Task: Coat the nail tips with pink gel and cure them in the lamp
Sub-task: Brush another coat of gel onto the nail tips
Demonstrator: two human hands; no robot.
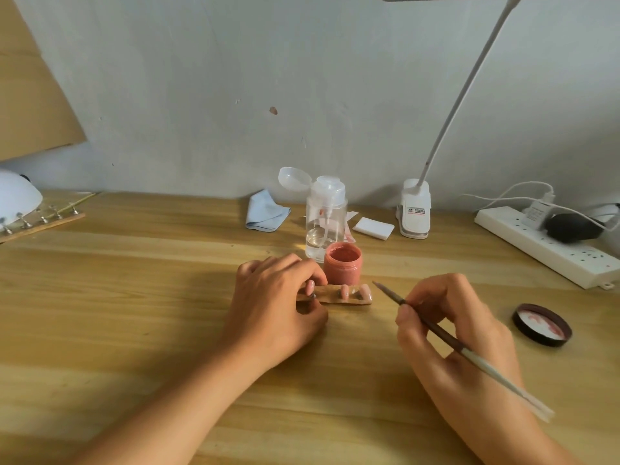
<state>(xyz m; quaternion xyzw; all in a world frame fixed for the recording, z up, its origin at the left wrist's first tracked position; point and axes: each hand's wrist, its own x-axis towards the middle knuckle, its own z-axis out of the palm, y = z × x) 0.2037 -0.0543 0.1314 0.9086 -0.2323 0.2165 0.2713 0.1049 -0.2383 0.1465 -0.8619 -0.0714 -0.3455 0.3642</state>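
A small wooden strip point(335, 295) lies at the table's middle with pink nail tips point(344, 291) standing on it. My left hand point(275, 307) pinches the strip's left end, where one more pink tip shows between the fingers. Just behind the strip stands an open jar of pink gel point(343, 268). My right hand point(449, 327) grips a thin brush point(432, 325) like a pen; its bristle end hovers just right of the strip. The white curing lamp point(16, 199) sits at the far left edge.
A second wooden strip with metal holders point(40, 223) lies by the lamp. A clear pump bottle point(326, 216), blue cloth point(266, 213), white pads point(373, 228), clip desk lamp point(415, 209), power strip point(550, 246) and the jar's black lid point(541, 325) stand around.
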